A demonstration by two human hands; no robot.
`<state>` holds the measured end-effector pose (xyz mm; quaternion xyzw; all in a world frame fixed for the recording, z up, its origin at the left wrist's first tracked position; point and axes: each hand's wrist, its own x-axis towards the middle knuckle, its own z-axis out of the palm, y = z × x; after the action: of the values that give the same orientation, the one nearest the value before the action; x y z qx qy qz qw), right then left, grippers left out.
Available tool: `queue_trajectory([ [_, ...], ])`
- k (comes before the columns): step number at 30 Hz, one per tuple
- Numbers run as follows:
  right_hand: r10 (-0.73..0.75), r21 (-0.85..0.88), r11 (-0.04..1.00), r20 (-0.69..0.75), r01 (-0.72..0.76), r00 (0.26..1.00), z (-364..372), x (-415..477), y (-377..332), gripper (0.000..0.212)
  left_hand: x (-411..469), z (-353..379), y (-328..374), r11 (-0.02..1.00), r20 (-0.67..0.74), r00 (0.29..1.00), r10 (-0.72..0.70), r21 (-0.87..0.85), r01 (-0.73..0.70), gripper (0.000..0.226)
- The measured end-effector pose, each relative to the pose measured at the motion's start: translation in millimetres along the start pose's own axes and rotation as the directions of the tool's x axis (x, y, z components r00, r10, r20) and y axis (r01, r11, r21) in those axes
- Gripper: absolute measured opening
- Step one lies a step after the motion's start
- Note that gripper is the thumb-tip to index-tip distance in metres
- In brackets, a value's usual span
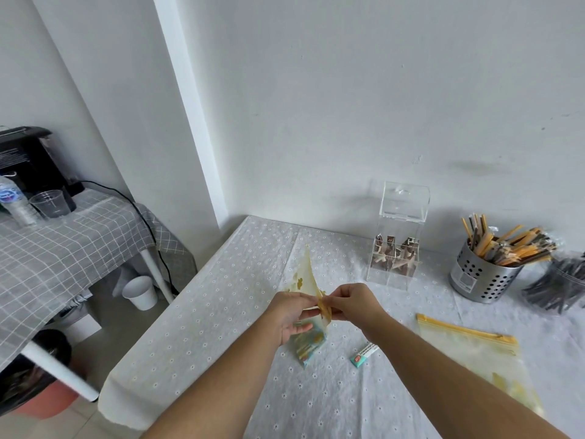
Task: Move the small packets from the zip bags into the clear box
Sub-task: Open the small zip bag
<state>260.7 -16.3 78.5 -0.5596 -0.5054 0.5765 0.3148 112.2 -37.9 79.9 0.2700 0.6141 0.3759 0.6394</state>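
Note:
I hold a clear zip bag (307, 282) with a yellow zip strip upright above the table. My left hand (292, 315) grips one side of its mouth and my right hand (349, 304) pinches the other side at the zip. Teal and yellow small packets (308, 345) sit in the bag's lower end. A single teal-and-white packet (364, 353) lies loose on the cloth just right of the bag. The clear box (397, 236) stands upright at the back with its lid raised and brown packets in its lower part. A second zip bag (474, 359) lies flat at the right.
A perforated steel cup (481, 275) full of stick sachets stands right of the box, with a bundle of dark sticks (560, 286) beside it. The white-clothed table (221, 327) ends at left; beyond are a checked table, a plastic cup, a bottle and a white bin.

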Motion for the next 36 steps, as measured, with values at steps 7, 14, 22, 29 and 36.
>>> queue_trajectory([
  [7,0.101,0.272,0.958,-0.036,-0.087,0.994,-3,0,1,0.019,1,-2,-1,0.993,0.005,0.998,0.066,-0.102,-0.065,0.013],
  [14,0.04,0.037,0.998,0.021,-0.041,0.999,-6,2,-3,0.013,-5,-10,3,0.975,0.158,0.983,0.097,0.181,-0.125,0.012],
  [22,-0.087,-0.166,0.983,-0.026,0.081,0.996,0,8,-14,0.014,-15,-9,8,0.937,0.061,0.986,0.153,0.309,-0.164,0.009],
  [29,-0.09,-0.173,0.982,-0.037,0.082,0.995,-1,7,-15,0.014,-15,-4,11,0.931,-0.059,0.984,0.171,0.338,-0.141,0.006],
  [36,-0.099,-0.278,0.959,-0.152,0.054,0.983,-22,6,-10,0.015,-8,-27,21,0.946,-0.182,0.961,0.209,0.286,-0.151,0.011],
])
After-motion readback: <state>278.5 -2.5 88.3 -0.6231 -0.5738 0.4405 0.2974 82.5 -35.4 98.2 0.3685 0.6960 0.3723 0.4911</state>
